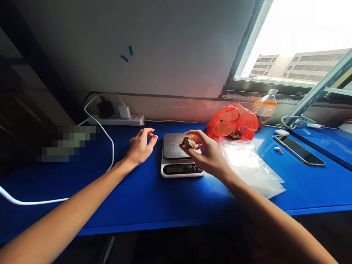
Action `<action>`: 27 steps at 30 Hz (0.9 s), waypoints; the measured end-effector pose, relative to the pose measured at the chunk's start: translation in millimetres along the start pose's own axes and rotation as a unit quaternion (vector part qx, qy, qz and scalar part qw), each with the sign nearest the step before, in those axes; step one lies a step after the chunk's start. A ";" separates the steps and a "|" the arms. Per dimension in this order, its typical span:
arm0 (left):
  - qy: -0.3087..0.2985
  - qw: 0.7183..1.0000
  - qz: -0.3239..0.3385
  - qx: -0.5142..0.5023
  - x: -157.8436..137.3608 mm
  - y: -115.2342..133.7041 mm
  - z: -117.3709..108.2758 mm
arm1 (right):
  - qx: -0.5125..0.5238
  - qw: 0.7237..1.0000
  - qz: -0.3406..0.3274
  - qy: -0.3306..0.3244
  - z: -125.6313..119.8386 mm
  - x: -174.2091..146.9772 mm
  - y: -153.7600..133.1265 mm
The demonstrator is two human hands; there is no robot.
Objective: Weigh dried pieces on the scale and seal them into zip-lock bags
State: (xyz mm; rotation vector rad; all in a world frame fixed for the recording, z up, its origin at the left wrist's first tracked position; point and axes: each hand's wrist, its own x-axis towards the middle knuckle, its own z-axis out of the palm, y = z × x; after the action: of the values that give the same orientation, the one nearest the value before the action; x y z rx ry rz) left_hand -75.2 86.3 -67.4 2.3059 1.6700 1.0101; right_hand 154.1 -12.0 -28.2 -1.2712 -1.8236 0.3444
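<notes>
My right hand (206,152) is closed around what looks like a dried mushroom (188,143), brownish and wrinkled, held over the plate of a kitchen scale (176,146). Pale crumbs are scattered on the plate. The scale is white with a dark display panel along its front, and my right hand covers part of its right side. To the left of the scale, my left hand (139,146) stays low over the blue table (154,205), fingers loosely bent, thumb apart, nothing in it.
A red plastic bag (233,119) with dark brown pieces lies behind clear plastic bags (244,161). A drink bottle (265,106), a phone (299,149), an earbud (278,150) and its white case (282,132) are at the right. A power strip (134,120) and white cable (112,146) lie left.
</notes>
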 end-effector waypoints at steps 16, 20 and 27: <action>-0.141 0.977 0.011 0.159 -5.0 3.6 -5.5 | -0.219 0.970 -0.077 -0.074 -28.1 15.9 14.9; -0.160 0.971 0.017 0.176 -6.0 5.3 -9.6 | -0.218 0.959 -0.112 -0.141 -19.3 46.5 15.1; -0.176 0.967 0.030 0.180 -7.8 3.3 -11.7 | -0.204 0.943 -0.143 -0.220 -12.6 75.2 23.2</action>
State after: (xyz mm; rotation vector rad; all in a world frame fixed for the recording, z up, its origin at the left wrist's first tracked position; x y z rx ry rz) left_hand -80.6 74.9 -60.4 2.5733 1.7516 0.2848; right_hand 170.2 60.3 1.2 -1.2393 -2.5277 0.0888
